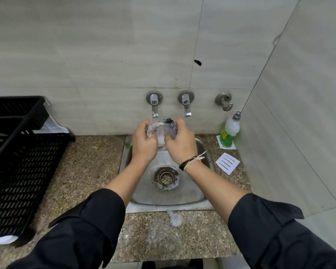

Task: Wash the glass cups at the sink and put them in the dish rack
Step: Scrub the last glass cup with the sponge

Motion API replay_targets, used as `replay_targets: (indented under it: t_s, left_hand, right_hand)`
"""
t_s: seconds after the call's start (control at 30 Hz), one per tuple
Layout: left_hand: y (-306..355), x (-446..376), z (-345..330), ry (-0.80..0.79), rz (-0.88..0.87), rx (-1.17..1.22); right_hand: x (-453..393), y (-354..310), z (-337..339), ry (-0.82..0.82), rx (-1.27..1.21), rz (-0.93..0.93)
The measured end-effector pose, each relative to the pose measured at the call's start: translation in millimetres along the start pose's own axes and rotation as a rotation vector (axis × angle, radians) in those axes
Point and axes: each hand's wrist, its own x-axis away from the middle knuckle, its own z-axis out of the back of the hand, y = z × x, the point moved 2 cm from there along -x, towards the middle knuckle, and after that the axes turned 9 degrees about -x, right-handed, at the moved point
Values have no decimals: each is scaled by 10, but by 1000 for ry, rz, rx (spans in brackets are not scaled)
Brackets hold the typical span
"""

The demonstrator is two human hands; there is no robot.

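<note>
Left hand (144,141): fingers curled round the clear glass cup (156,131), gripping it from the left, raised over the back of the sink.
Right hand (179,141): gripping a dark speckled scrubbing pad (172,126), pressed against the cup's right side; black band and pale string on the wrist.
Glass cup: held between both hands, just below the two wall taps, wet and partly hidden by fingers.
Small steel sink (206,158): set in the speckled stone bench (89,167), drain in the middle.
Left steel tap (154,103): directly above the cup.
Black plastic slatted dish rack (21,164): on the bench, well left of the sink.
Green soap bottle (230,131): upright by the right wall, near the sink's back corner.
Foam patch (175,218): on the bench just in front of the sink.
</note>
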Motion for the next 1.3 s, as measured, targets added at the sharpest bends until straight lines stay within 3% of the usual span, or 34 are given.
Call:
replay_targets:
  t_s: [0.1, 0.2, 0.4, 0.57, 0.67, 0.73, 0.83, 0.9, 0.97, 1.13, 1.3]
  left_hand:
    - [-57, -31, -73, 13, 67, 82]
    - [-66, 44, -282, 1, 156, 186]
    - [-153, -26, -374, 207, 417, 470]
    - [-195, 33, -431, 139, 337, 361]
    - [-256, -14, -355, 227, 439, 444]
    - [-295, -30, -333, 298, 531, 555]
    - [-421, -68, -404, 275, 648, 759]
    - [-469, -37, -454, 179, 669, 692]
    - [-428, 44, -491, 31, 616, 524]
    - [-287, 102, -408, -66, 450, 342]
    - [-122, 10, -83, -155, 185, -77]
  right_hand:
    - [56, 29, 69, -19, 21, 92]
    - [-148, 68, 58, -47, -38, -59]
    - [-51, 56, -82, 48, -122, -140]
    - [-125, 170, -156, 21, -163, -274]
    - [-17, 181, -95, 13, -253, -274]
    - [-14, 225, -15, 135, -376, -318]
    - [-31, 328, -86, 311, -633, -511]
    - [49, 316, -316, 167, -835, -657]
    - [95, 277, -531, -9, -777, -667]
    - [-103, 337, -433, 145, -606, -570]
    - [-125, 388, -208, 26, -140, -241]
